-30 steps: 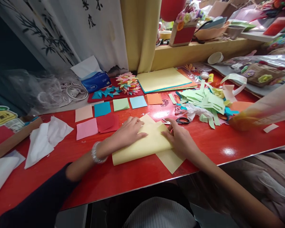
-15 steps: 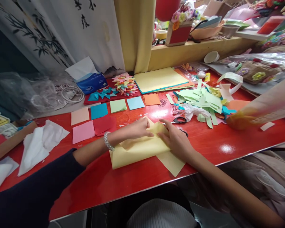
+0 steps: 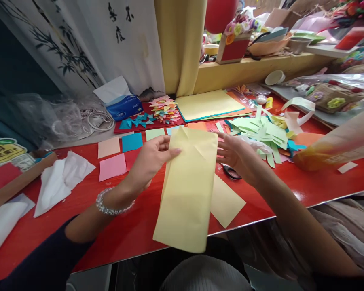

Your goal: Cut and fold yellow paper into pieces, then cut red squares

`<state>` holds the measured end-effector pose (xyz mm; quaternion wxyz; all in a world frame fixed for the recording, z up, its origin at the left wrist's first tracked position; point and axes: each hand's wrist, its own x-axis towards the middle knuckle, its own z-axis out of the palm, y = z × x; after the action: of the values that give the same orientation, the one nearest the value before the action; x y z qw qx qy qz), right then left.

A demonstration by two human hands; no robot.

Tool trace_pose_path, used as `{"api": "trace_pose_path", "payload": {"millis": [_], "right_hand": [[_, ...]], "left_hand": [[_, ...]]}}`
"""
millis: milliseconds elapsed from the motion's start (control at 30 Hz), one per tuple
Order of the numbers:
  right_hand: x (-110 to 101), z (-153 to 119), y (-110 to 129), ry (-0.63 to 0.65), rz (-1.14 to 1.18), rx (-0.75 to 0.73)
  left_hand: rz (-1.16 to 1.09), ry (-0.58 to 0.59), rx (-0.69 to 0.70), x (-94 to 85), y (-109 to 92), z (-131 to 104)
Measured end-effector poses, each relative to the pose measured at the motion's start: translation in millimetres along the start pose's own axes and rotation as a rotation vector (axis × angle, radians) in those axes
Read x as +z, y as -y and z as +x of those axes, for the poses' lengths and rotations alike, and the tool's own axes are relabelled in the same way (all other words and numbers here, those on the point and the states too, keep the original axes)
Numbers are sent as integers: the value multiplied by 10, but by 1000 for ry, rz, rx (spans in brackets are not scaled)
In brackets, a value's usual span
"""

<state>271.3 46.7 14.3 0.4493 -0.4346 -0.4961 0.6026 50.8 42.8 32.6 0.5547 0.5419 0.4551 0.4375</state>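
A folded yellow sheet [image 3: 188, 190] is raised upright above the table's front edge, with creases near its top. My left hand [image 3: 153, 159] pinches its upper left edge between thumb and fingers; a clear bead bracelet is on that wrist. At the sheet's upper right edge is my right hand [image 3: 235, 155], its fingers spread and partly behind the paper, holding nothing that I can see. A smaller yellow piece [image 3: 226, 202] lies on the red table to the right, partly behind the sheet.
Black-handled scissors [image 3: 232, 172] lie beside my right hand. Pale green paper strips [image 3: 263, 131] are heaped at the right. Pink [image 3: 112, 167] and blue [image 3: 132, 142] squares lie at the left. Behind are large yellow sheets [image 3: 209, 105], a folded-paper stack [image 3: 165, 111] and a tissue pack [image 3: 124, 108].
The yellow sheet has been lifted off the table and turned upright. My left hand has moved left to its edge; my right hand has moved right and its fingers have spread.
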Motion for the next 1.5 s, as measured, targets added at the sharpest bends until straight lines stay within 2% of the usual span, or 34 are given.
{"api": "trace_pose_path", "payload": {"millis": [67,100,233,333,500,733,933,1500], "right_hand": [[88,113,79,162,17,88],[139,174,95,196,-3,103],[321,334,61,238,-64,78],[384,311,2,298,-59,88],[363,205,-62,285,-42,83],[332,200,-75,211,-26,125],[355,166,-59,227,-5,102],[374,168,-93,188,26,83]], "left_hand": [[-47,-76,26,-28,17,-86],[-61,-99,30,-43,40,-125],[-88,-152,1,-129,153,-229],[-62,-197,-21,-192,206,-245],[-41,-223,-49,-200,219,-257],[-30,-203,-42,-188,194,-300],[-62,-170,-53,-193,187,-300],[-75,-223,-57,-165,227,-296]]}}
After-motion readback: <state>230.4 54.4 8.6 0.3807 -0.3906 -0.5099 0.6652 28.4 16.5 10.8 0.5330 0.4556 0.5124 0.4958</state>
